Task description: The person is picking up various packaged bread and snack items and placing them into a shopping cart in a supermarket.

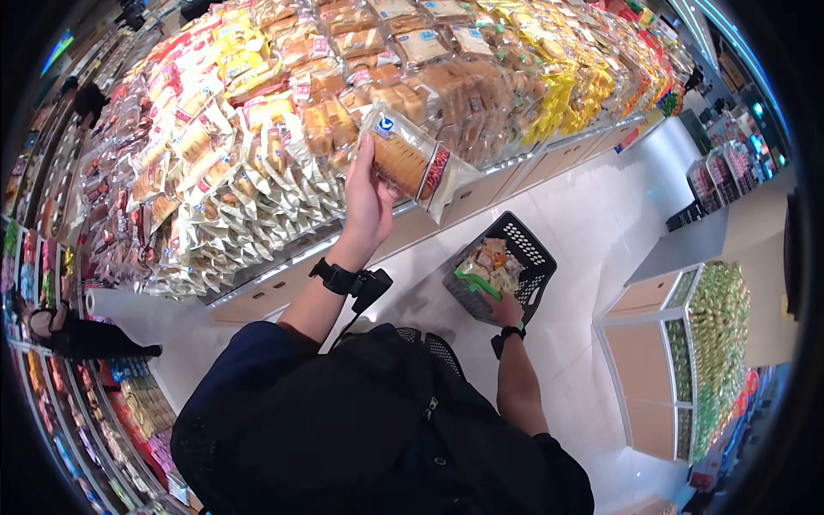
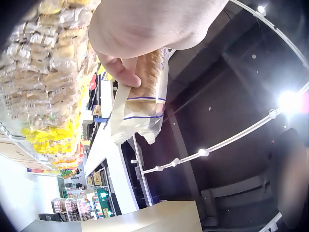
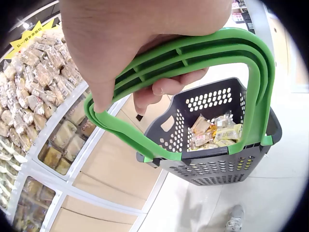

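My left hand (image 1: pixel 371 206) grips a clear-wrapped pack of bread (image 1: pixel 408 163) with a blue logo and a purple-red label, held up in front of the heaped display. In the left wrist view the thumb of the left hand (image 2: pixel 145 34) presses on the pack (image 2: pixel 147 87). My right hand (image 3: pixel 140 43) has its fingers curled round the green handle (image 3: pixel 193 53) of a dark grey basket (image 3: pixel 212 166). Inside the basket lie several small wrapped packs (image 3: pixel 215 133). In the head view the right hand (image 1: pixel 506 309) is low, at the basket's near side (image 1: pixel 468 296).
Wrapped breads (image 1: pixel 257 154) are heaped on a long display across the front, with wooden panels (image 1: pixel 481 199) below. Another display of green packs (image 1: pixel 719 343) stands on the right. Shelves (image 1: pixel 60 412) line the left, where a person in black (image 1: pixel 94 337) is in view.
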Demonstrator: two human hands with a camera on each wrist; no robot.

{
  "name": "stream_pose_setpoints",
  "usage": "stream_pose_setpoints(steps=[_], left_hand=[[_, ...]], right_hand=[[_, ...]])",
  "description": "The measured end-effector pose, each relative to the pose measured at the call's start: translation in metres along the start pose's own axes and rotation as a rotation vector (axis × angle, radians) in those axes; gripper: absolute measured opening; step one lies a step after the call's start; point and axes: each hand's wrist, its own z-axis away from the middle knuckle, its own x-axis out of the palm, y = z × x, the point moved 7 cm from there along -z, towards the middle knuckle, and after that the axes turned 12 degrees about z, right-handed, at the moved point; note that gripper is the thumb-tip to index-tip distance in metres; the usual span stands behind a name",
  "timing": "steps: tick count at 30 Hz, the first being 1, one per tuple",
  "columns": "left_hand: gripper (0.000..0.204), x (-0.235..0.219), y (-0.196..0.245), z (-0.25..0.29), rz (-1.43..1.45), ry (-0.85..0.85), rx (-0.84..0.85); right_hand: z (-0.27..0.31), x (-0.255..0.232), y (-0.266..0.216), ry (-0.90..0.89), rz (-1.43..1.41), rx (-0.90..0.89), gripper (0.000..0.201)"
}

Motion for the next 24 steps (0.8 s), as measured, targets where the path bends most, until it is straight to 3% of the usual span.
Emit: stream_pose_setpoints(steps=[2, 4, 6, 9, 12, 17, 20, 24], left_hand=[[0.040, -0.031, 0.030, -0.006, -0.026, -0.041, -0.016], [0.042, -0.067, 0.062, -0.010, -0.049, -0.130, -0.102], [0.043, -0.091, 0.090, -0.008, -0.005, 0.004, 0.023], [0.046, -0.084, 0.148, 0.013, 0.053, -0.061, -0.086], [0.047, -0.112, 0.193, 0.020, 0.012, -0.086, -0.086], [0.042, -0.144, 0.253, 0.048, 0.005, -0.064, 0.054], [0.041, -0.155, 0.283, 0.070, -0.039, -0.024, 0.127], [0.031, -0.167, 0.322, 0.096, -0.178, 0.050, 0.296]], right_hand=[[0.031, -0.007, -0.027, 0.092, 0.068, 0.044, 0.065], [0.044, 0.022, -0.040, 0.143, 0.051, 0.092, 0.062], [0.053, 0.047, -0.047, 0.199, -0.013, 0.068, 0.058], [0.101, 0.049, -0.095, 0.146, -0.066, 0.119, 0.057], [0.125, 0.076, -0.122, 0.125, -0.085, 0.182, 0.052], [0.170, 0.090, -0.177, 0.333, -0.049, 0.189, 0.052], [0.180, 0.123, -0.184, 0.197, -0.054, 0.160, 0.056], [0.234, 0.117, -0.220, 0.314, 0.017, 0.197, 0.059]])
